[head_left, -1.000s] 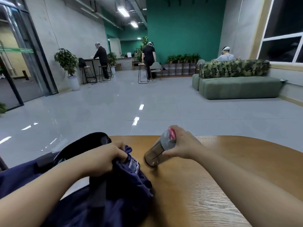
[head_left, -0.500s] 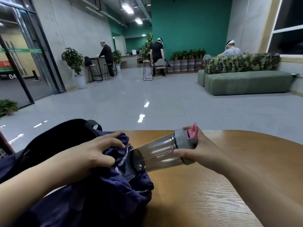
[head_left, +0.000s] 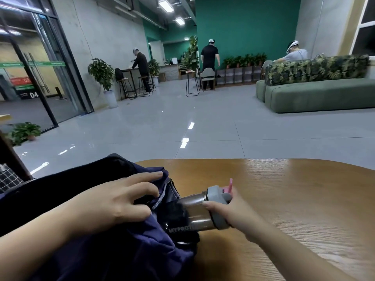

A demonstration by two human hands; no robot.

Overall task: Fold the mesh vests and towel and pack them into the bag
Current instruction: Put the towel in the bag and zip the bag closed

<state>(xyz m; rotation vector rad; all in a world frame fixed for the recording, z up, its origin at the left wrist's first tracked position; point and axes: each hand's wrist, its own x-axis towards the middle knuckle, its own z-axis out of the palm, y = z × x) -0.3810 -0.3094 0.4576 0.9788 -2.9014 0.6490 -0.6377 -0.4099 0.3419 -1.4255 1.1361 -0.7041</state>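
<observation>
A wooden table lies under the hands; grey glossy floor tiles extend beyond it. Far ahead stands a green wall. A green sofa sits to the right, glass doors to the left, ceiling lights lit overhead.

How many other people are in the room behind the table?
3: one person leaning at the counter on the left, one standing by the green wall, one seated behind the sofa. Others may be hidden.
</observation>
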